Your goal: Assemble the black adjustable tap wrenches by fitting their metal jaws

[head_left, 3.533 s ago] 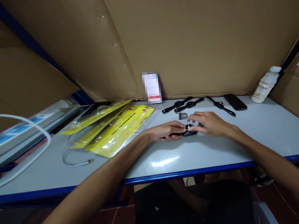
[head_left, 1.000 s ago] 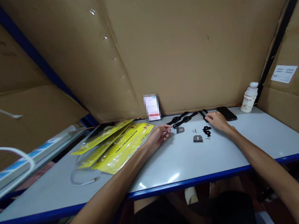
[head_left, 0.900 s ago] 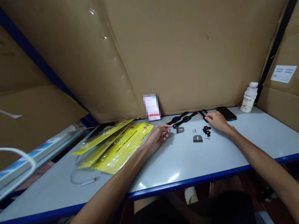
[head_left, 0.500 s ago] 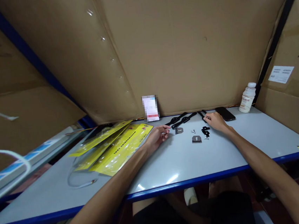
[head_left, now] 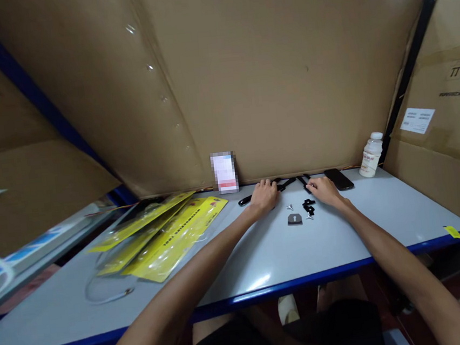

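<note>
My left hand (head_left: 265, 195) is over the black spokeshaves near the back of the table, fingers bent down around one spokeshave (head_left: 288, 183). A black handle (head_left: 244, 200) sticks out to its left. My right hand (head_left: 324, 189) pinches one of the narrow black bars (head_left: 306, 182) lying close together. Between and in front of the hands lie black clamp pieces (head_left: 308, 206), small silver wing screws (head_left: 290, 207) and a grey slotted blade (head_left: 294, 219). What lies under my left palm is hidden.
Yellow-backed plastic packs (head_left: 171, 238) and a white cable (head_left: 107, 299) lie at the left. A phone with a blurred screen (head_left: 224, 173) leans on the cardboard wall (head_left: 266, 82). A dark phone (head_left: 338, 179) and white bottle (head_left: 371, 155) are at the right.
My left hand has moved right and forward from beside the packs onto the spokeshaves, covering the second slotted blade. My right hand stays at the black bars. The view has shifted slightly.
</note>
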